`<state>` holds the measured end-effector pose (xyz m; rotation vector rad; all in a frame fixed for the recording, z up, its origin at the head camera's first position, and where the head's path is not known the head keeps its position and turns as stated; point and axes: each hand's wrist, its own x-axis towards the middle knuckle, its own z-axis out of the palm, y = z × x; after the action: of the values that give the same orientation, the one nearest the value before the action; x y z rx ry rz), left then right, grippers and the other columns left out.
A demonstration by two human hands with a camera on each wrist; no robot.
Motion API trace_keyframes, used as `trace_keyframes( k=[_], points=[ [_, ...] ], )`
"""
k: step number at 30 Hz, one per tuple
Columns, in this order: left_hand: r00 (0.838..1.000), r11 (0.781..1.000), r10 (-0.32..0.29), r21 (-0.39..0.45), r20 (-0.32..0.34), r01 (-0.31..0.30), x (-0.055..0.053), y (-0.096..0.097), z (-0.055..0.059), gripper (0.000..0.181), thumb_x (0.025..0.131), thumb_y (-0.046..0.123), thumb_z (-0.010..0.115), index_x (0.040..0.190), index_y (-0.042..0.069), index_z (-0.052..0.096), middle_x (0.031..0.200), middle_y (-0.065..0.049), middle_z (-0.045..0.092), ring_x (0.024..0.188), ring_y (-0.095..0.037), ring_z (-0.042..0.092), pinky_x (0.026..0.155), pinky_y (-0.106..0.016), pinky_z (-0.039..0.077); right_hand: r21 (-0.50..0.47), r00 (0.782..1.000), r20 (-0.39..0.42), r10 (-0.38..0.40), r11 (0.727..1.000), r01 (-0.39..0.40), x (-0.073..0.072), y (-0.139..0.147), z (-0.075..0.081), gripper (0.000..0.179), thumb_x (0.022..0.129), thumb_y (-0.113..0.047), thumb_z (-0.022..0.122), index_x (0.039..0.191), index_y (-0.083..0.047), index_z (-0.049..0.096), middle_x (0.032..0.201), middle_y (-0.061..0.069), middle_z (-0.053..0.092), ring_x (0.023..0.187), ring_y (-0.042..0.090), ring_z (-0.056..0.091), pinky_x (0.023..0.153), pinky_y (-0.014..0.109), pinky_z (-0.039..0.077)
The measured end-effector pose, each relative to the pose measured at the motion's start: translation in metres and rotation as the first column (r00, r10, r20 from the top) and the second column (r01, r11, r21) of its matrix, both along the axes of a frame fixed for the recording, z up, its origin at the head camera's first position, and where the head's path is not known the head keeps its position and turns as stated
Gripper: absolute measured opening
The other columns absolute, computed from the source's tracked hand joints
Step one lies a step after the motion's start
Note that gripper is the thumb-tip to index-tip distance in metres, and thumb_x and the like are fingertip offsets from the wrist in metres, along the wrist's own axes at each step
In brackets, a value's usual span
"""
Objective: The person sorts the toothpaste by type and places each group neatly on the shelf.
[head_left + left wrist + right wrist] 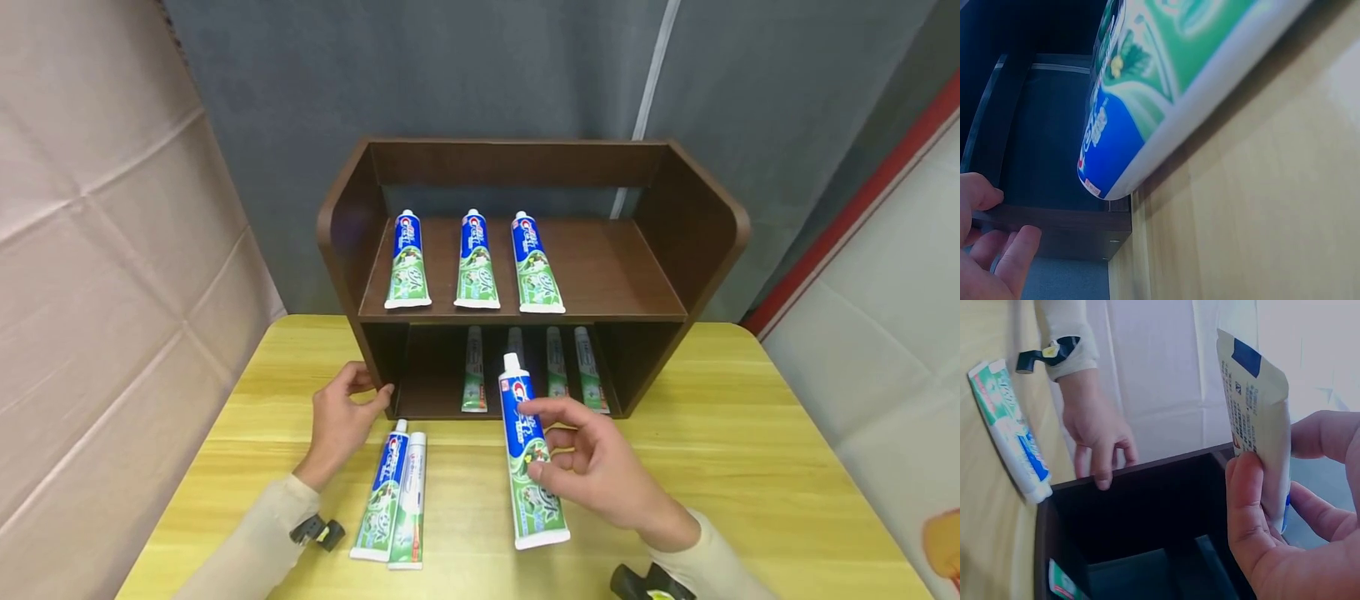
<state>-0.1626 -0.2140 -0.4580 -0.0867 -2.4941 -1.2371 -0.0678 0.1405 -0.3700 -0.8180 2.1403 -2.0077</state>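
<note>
My right hand holds a blue, green and white toothpaste tube by its edges, thumb on one side and fingers on the other. The tube is raised in front of the shelf with its cap up, and its pale printed back faces the right wrist view. At the lower left of the dark brown two-tier shelf, my left hand pinches the side panel's front edge between thumb and fingers. Just beside that hand, a blue-green tube and a whiter tube lie side by side on the table.
Three blue-green tubes, including the left one, lie on the upper tier, caps toward the back. Several slimmer tubes, among them the rightmost, lie in the lower tier. The shelf stands on a yellow wooden table before a grey curtain.
</note>
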Motion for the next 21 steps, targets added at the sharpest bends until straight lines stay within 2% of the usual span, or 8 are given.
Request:
trace_keyframes(
  k=[5, 7, 12, 15, 21],
  points=[
    [1.0, 1.0, 0.001, -0.006, -0.008, -0.001, 0.0, 0.0, 0.0, 0.032, 0.089, 0.016, 0.085, 0.115, 0.007, 0.068, 0.107, -0.015, 0.078, 0.1, -0.033, 0.075, 0.084, -0.053, 0.066, -0.011, 1.0, -0.021, -0.001, 1.0, 0.001, -0.001, 0.007, 0.012, 0.052, 0.093, 0.011, 0.07, 0.143, 0.003, 0.057, 0.121, 0.03, 0.061, 0.096, 0.021, 0.075, 0.073, 0.041, 0.068],
    [1.0, 1.0, -0.001, -0.006, -0.01, 0.001, 0.0, 0.0, -0.001, 0.032, 0.089, 0.016, 0.085, 0.115, 0.007, 0.068, 0.107, -0.015, 0.078, 0.1, -0.033, 0.075, 0.084, -0.053, 0.066, 0.006, 1.0, -0.003, -0.019, 1.0, 0.019, 0.0, 0.009, 0.016, 0.052, 0.094, 0.009, 0.069, 0.144, 0.001, 0.057, 0.124, 0.03, 0.062, 0.099, 0.022, 0.075, 0.075, 0.041, 0.068],
    [1.0, 1.0, -0.006, -0.004, -0.017, 0.006, 0.0, 0.0, -0.001, 0.032, 0.089, 0.015, 0.085, 0.115, 0.007, 0.068, 0.106, -0.015, 0.078, 0.1, -0.034, 0.075, 0.083, -0.053, 0.066, 0.056, 0.997, 0.026, -0.074, 0.996, 0.072, 0.001, 0.015, 0.028, 0.052, 0.095, 0.006, 0.071, 0.145, -0.004, 0.058, 0.128, 0.025, 0.062, 0.102, 0.023, 0.075, 0.079, 0.039, 0.068],
    [1.0, 1.0, -0.007, -0.002, -0.017, 0.007, 0.0, -0.001, -0.002, 0.032, 0.089, 0.015, 0.085, 0.115, 0.007, 0.068, 0.107, -0.015, 0.078, 0.1, -0.034, 0.075, 0.082, -0.053, 0.066, 0.075, 0.995, 0.016, -0.099, 0.992, 0.097, 0.002, 0.018, 0.035, 0.052, 0.096, 0.005, 0.07, 0.146, -0.005, 0.058, 0.13, 0.023, 0.062, 0.102, 0.024, 0.075, 0.079, 0.04, 0.068],
    [1.0, 1.0, -0.008, -0.003, -0.026, 0.008, 0.0, -0.001, -0.003, 0.032, 0.089, 0.016, 0.085, 0.115, 0.007, 0.068, 0.106, -0.015, 0.078, 0.099, -0.033, 0.075, 0.082, -0.053, 0.066, 0.132, 0.987, -0.014, -0.163, 0.978, 0.163, 0.004, 0.024, 0.049, 0.053, 0.097, 0.003, 0.07, 0.148, -0.011, 0.059, 0.144, 0.014, 0.06, 0.106, 0.023, 0.074, 0.081, 0.035, 0.068]
  ],
)
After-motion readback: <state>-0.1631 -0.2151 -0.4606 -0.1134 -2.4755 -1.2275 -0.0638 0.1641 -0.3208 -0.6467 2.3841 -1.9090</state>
